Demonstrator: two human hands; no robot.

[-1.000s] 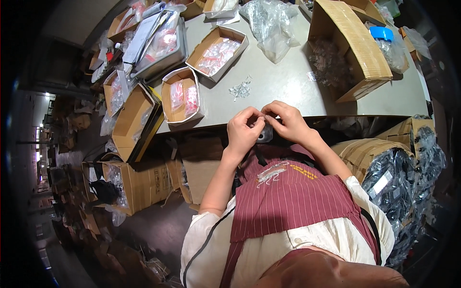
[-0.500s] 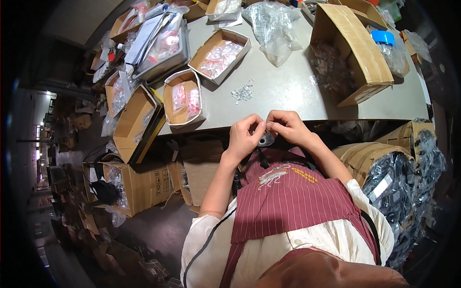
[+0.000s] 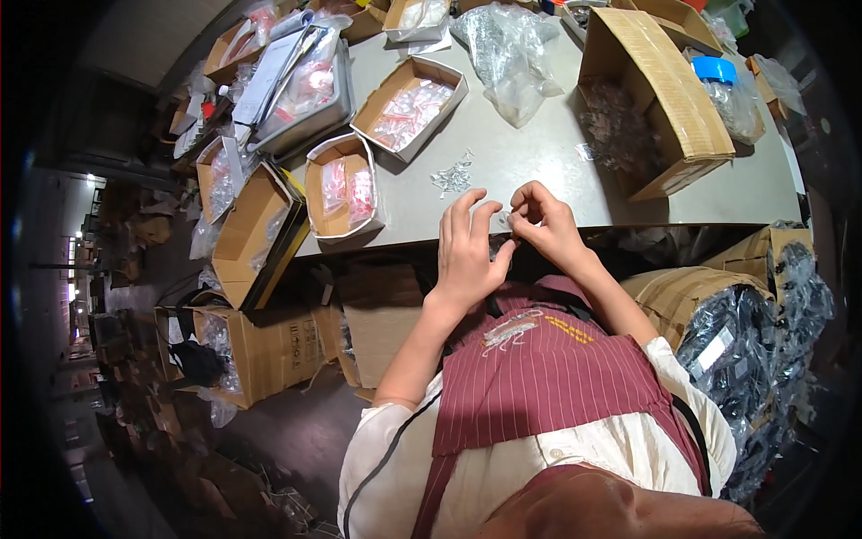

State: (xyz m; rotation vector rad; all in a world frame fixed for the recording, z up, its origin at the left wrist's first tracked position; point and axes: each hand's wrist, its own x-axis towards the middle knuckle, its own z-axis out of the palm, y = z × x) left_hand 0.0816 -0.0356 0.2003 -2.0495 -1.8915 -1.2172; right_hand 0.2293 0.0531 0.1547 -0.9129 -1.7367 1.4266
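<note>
At the front edge of the table, my left hand (image 3: 467,254) is raised with its fingers apart and nothing visible in them. Beside it, my right hand (image 3: 548,225) is closed in a pinch; a tiny pale bit shows at its fingertips, too small to name. Just beyond the left fingers lies a loose pile of small shiny pieces (image 3: 452,176) on the grey table (image 3: 539,162). A dark rounded thing below the hands is mostly hidden.
Left of the pile stand a small open box (image 3: 310,193) with red-and-clear bags and a larger cardboard box (image 3: 370,108) of small bags. Clear plastic bags (image 3: 516,63) lie at the back. A tipped carton (image 3: 660,99) stands at right, another carton (image 3: 278,350) below left.
My hands were together at the fingertips and have come apart. The left hand has opened and lifted its fingers; the right stays pinched, slightly farther forward.
</note>
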